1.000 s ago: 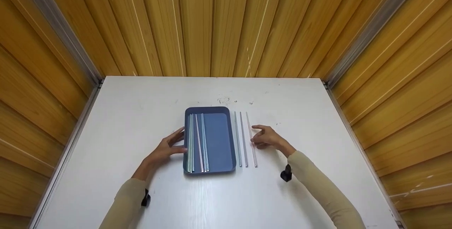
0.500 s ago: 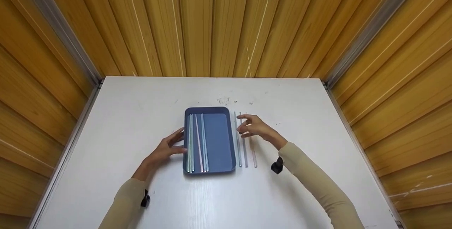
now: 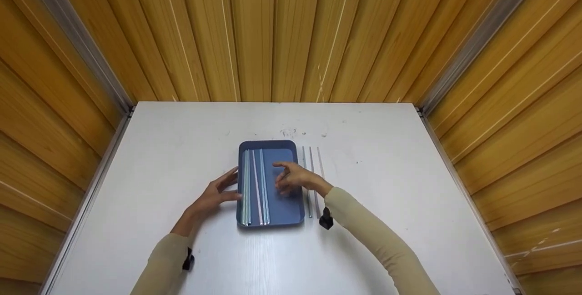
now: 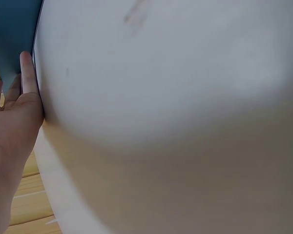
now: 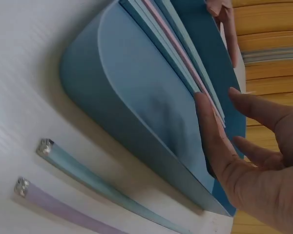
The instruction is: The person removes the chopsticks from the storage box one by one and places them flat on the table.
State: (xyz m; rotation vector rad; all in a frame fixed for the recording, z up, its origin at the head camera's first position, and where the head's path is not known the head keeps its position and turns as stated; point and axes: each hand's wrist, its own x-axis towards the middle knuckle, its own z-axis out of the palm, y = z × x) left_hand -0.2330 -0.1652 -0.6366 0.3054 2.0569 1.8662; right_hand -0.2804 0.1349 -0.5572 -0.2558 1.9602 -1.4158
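Several pale green, blue and pink chopsticks lie lengthwise in the left half of a blue tray. My left hand holds the tray's left side, its thumb over the rim and its fingers along the outer wall. Above the tray's right half hovers my right hand, index finger extended and the others loosely bent, with nothing held. On the table just right of the tray lie three more: a green chopstick, a lilac chopstick and a pinkish chopstick, partly covered by the right forearm in the head view.
The tray stands mid-way across a white table. Wood-patterned panels close off the back and both sides. Small dark marks spot the tabletop behind the tray.
My right hand has moved left, from beside the rightmost loose chopstick, across the loose ones, to over the tray. The left hand stays at the tray's left side. The chopsticks lie as before.
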